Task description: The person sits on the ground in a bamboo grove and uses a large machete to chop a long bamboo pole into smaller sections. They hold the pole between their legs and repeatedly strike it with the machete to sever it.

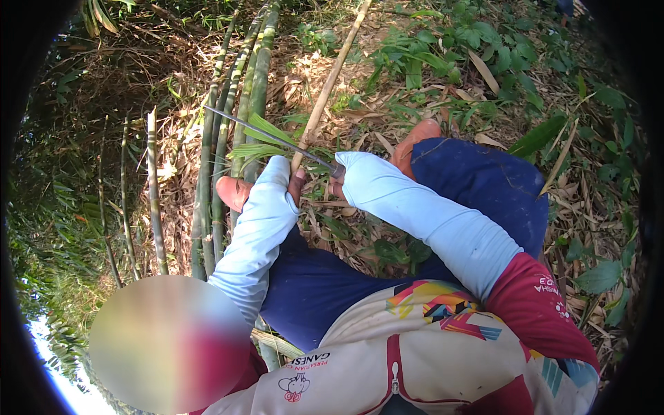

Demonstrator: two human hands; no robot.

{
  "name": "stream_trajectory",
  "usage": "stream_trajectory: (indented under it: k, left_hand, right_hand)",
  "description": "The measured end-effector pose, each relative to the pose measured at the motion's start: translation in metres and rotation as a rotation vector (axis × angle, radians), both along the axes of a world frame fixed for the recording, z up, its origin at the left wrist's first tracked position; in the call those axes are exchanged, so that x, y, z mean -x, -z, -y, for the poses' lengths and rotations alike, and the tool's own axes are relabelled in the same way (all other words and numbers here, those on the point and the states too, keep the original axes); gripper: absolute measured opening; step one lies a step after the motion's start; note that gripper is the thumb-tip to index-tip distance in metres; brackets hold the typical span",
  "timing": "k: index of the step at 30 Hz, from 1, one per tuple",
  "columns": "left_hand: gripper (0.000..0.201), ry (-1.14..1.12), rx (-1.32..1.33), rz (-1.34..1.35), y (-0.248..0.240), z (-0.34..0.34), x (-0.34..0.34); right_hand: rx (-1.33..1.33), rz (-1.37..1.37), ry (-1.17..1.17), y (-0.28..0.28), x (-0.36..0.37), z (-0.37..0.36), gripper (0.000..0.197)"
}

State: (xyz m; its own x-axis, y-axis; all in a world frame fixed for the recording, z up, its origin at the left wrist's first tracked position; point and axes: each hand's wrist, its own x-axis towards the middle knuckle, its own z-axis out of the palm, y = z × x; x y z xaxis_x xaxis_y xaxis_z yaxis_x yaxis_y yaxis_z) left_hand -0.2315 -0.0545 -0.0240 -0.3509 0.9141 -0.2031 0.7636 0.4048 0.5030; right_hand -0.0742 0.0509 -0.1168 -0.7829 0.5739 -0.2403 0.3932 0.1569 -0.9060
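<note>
Tan pole (335, 79) extends forward from the left grip (297, 185), crossing a blade (232, 118).

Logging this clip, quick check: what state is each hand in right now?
Left hand: closed, holding the tan stick.
Right hand: closed, holding the long-bladed knife.

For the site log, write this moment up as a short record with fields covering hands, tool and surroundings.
Left hand: closed around the near end of a pale stick
Right hand: gripping the handle of a long, thin, dark blade; partly hidden by its sleeve
Blade direction: toward the upper left, crossing the stick in view; contact cannot be told
Left side: several green bamboo poles
Ground: dry leaf litter, with green plants at upper right
Clothing: light-blue sleeves, dark-blue trousers
</note>
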Motion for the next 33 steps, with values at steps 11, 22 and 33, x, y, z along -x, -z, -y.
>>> stream_trajectory:
  k: [11, 22, 33]
  left_hand:
    - [0.035, -0.218, 0.333, 0.852, 0.012, -0.012, 0.035]
    - [0.041, -0.157, 0.449, 0.778, 0.03, 0.002, 0.053]
    - [0.014, 0.02, 0.056, -0.179, -0.049, 0.037, 0.031]
  right_hand:
    - [0.439, -0.187, 0.133, -0.025, -0.02, -0.019, 0.028]
    - [0.246, -0.276, 0.148, -0.03, -0.026, -0.021, 0.022]
    - [0.125, -0.223, 0.071, -0.041, -0.027, -0.013, 0.026]
